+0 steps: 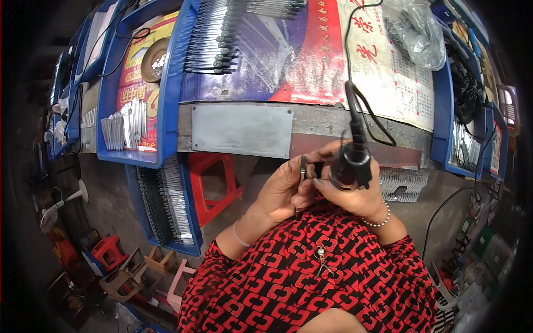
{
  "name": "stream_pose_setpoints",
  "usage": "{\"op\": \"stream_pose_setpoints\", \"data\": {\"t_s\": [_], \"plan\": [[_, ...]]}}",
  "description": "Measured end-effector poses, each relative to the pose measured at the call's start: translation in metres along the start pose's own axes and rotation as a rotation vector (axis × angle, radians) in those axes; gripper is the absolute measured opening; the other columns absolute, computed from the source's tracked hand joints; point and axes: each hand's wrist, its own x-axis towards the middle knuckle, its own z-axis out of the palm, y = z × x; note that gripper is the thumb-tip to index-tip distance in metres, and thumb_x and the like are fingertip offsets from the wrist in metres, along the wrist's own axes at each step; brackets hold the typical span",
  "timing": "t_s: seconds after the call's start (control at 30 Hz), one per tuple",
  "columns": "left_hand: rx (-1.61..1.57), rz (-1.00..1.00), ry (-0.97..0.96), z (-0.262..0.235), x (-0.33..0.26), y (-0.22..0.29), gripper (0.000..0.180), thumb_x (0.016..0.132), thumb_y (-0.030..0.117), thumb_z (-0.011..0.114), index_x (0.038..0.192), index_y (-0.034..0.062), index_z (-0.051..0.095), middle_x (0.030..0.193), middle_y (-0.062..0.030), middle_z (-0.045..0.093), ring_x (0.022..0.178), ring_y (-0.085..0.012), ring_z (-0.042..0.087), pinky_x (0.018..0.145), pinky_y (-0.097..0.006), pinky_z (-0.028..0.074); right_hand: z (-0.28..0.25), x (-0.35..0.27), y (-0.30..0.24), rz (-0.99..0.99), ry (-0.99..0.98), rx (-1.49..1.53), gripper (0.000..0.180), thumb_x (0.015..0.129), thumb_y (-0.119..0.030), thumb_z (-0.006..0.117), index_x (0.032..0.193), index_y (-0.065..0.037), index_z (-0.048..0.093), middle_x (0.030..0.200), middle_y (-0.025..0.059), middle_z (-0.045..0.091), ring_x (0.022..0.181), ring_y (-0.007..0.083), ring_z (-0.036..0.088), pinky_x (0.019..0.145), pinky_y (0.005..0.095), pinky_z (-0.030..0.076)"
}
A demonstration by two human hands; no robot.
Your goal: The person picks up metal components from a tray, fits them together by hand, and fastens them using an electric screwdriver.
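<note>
My right hand is wrapped round a black corded power tool, which looks like an electric screwdriver. Its cable runs up over the table, and its tip is hidden among my fingers. Close beside it, my left hand pinches a small dark, narrow metal piece that stands upright between thumb and fingers. The two hands nearly meet in front of my chest, just off the table's near edge. What lies between them is mostly hidden.
Rows of slim metal rods with dark ends lie on the poster-covered table. A blue tray at left holds silvery strips and a brown bowl. Below are a blue bin and red stool; a plastic bag lies far right.
</note>
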Motion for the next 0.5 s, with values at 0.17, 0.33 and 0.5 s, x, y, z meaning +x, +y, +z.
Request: {"op": "stream_pose_setpoints", "data": {"t_s": [0.17, 0.33, 0.5], "plan": [[0.015, 0.0, 0.019, 0.006, 0.004, 0.0, 0.034, 0.086, 0.032, 0.058, 0.105, 0.0055, 0.052, 0.065, -0.0031, 0.054, 0.046, -0.0102, 0.046, 0.043, -0.02, 0.038, -0.001, 0.001, 0.008, -0.031, 0.011, -0.078, 0.039, 0.068, -0.009, 0.073, 0.101, 0.0, 0.055, 0.082, 0.0082, 0.064, 0.074, 0.0123, 0.063, 0.067, 0.0255, 0.048], [0.066, 0.016, 0.022, 0.004, 0.006, -0.001, 0.033, 0.086, 0.033, 0.058, 0.104, 0.0056, 0.054, 0.064, -0.0033, 0.054, 0.045, -0.0099, 0.045, 0.041, -0.02, 0.036, -0.003, 0.003, 0.011, 0.002, -0.021, -0.076, 0.037, 0.068, -0.009, 0.072, 0.099, 0.0, 0.055, 0.08, 0.0083, 0.063, 0.073, 0.0129, 0.062, 0.067, 0.026, 0.047], [0.053, 0.031, 0.027, 0.001, 0.006, -0.004, 0.032, 0.085, 0.032, 0.059, 0.103, 0.0057, 0.054, 0.063, -0.0031, 0.054, 0.044, -0.0093, 0.045, 0.04, -0.019, 0.036, -0.004, 0.002, 0.012, 0.044, -0.016, -0.045, 0.037, 0.067, -0.009, 0.071, 0.098, 0.0, 0.055, 0.079, 0.008, 0.062, 0.072, 0.0127, 0.061, 0.067, 0.026, 0.047]]}}
